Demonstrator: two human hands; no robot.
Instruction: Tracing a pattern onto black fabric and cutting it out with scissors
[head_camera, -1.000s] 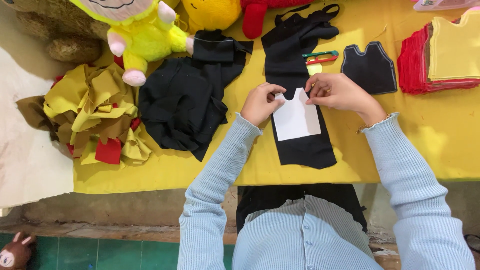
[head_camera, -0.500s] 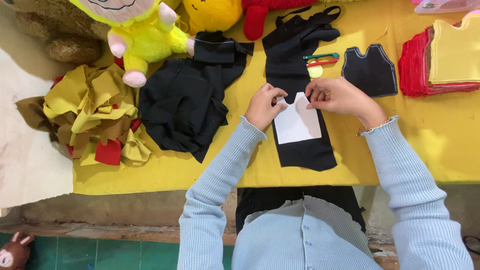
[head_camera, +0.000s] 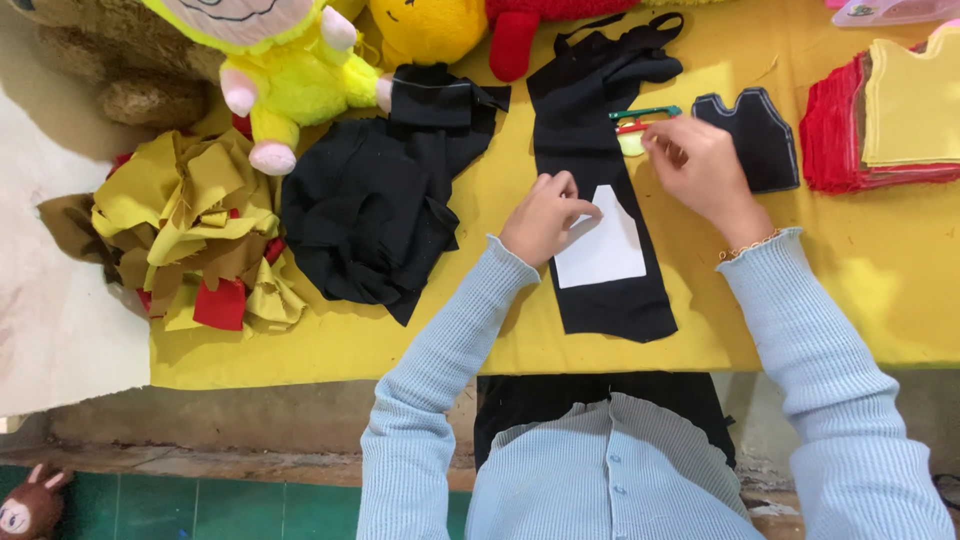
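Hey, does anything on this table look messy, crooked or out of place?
Mostly tidy. The scrap pile at the table's left end is a crumpled heap of yellow, brown and red offcuts. The white pattern sits slightly tilted on the black strip, held by the left hand.

A table covered in yellow cloth (head_camera: 860, 290) is strewn with black fabric (head_camera: 370, 210), yellow and red scraps (head_camera: 190, 240), plush toys (head_camera: 290, 70) and a red stack (head_camera: 840, 140).

Bright, even daylight, soft faint shadows, sharp focus, slight wide-angle bend at edges.
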